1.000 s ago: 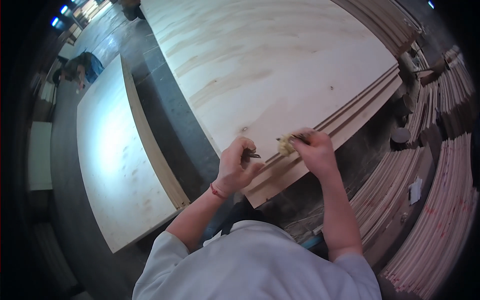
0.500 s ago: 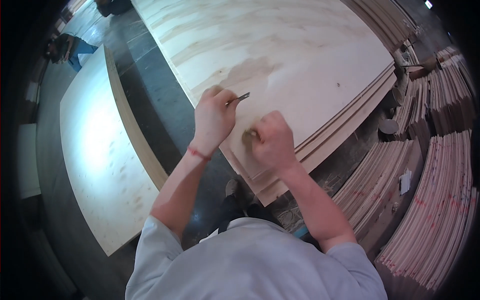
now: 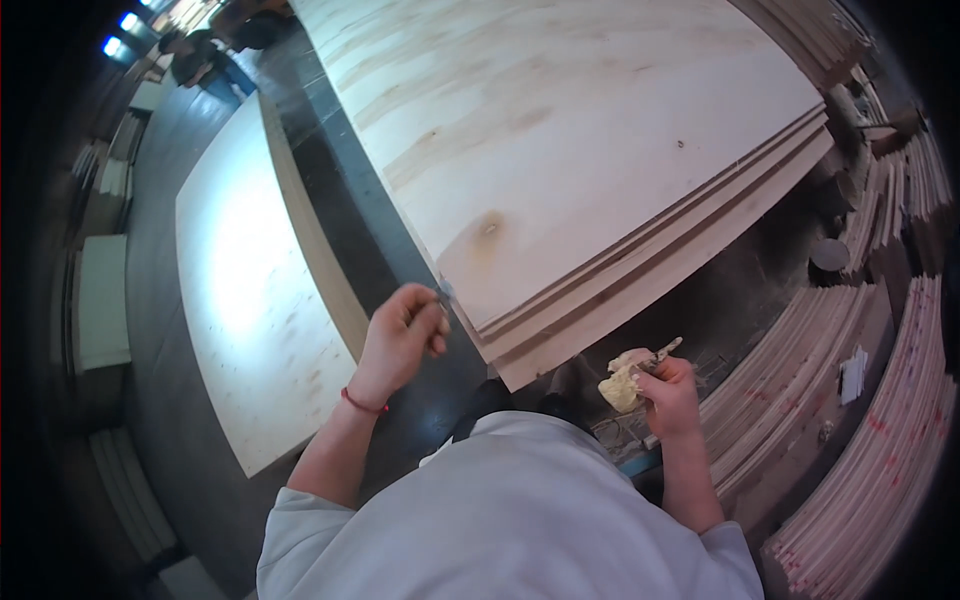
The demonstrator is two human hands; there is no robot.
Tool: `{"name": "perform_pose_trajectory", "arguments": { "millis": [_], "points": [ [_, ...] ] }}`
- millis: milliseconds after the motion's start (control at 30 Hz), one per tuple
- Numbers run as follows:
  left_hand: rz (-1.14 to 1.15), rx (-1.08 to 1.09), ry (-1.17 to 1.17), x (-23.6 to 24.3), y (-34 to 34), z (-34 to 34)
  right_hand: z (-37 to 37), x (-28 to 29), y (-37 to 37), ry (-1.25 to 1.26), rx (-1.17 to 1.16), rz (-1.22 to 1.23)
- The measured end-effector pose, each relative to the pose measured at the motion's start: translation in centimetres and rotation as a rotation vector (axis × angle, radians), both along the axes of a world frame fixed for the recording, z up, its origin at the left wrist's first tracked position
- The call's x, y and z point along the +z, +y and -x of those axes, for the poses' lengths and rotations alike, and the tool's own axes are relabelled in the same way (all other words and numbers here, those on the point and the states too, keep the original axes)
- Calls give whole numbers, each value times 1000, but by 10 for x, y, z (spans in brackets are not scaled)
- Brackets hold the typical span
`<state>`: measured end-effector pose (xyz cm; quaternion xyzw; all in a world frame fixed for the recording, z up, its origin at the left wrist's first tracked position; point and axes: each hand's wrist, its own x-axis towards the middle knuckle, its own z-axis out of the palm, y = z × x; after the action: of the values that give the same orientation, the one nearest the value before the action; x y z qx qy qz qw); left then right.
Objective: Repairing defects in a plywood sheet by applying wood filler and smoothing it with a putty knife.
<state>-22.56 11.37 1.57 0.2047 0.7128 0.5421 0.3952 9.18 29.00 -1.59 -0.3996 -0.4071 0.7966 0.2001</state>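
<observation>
Well left of the left fingers, near the rim of the view: pale block of panels. Far above and left of the same fingers: co-worker in dark top, bent near the far end of the adjacent stack. Just left of the left fingers: low panel stack, brightly lit on top, spotted toward the near end. Below the left fingers, around the wrist: red bracelet.

Left hand: fingers curled together on small thin tool, mostly hidden. Position: beside the near left edge of large panel stack. Contact between tool and edge: cannot tell. Above and right of the left fingers, on the top panel: tan patch around a dark mark.

Left of the right fingertips, against them: yellowish lump. Above the same fingertips, angled up and right: smeared strip. Right hand: fingers clamped on lump and strip, apart from the large stack.

Right of the right fingers: row of thin boards. Farther right: white paper, then red-marked boards.
</observation>
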Motion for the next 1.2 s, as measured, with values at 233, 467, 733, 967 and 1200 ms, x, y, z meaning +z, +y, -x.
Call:
{"name": "perform_pose_trajectory", "arguments": {
  "millis": [233,467,733,967,1200],
  "points": [
    [291,111,41,-15,33,-18,-19,-21,7,-24,126,1],
    [637,-148,702,-10,47,-15,-47,-34,1,-84,121,-63],
    [518,-141,679,-8,39,-9,-42,-32,-7,-83,9,-71],
    [592,-282,616,15,46,-7,12,-15,-12,-18,56,-144],
    [624,-470,703,29,57,-2,32,-15,-25,53,97,-142]
  ]
}}
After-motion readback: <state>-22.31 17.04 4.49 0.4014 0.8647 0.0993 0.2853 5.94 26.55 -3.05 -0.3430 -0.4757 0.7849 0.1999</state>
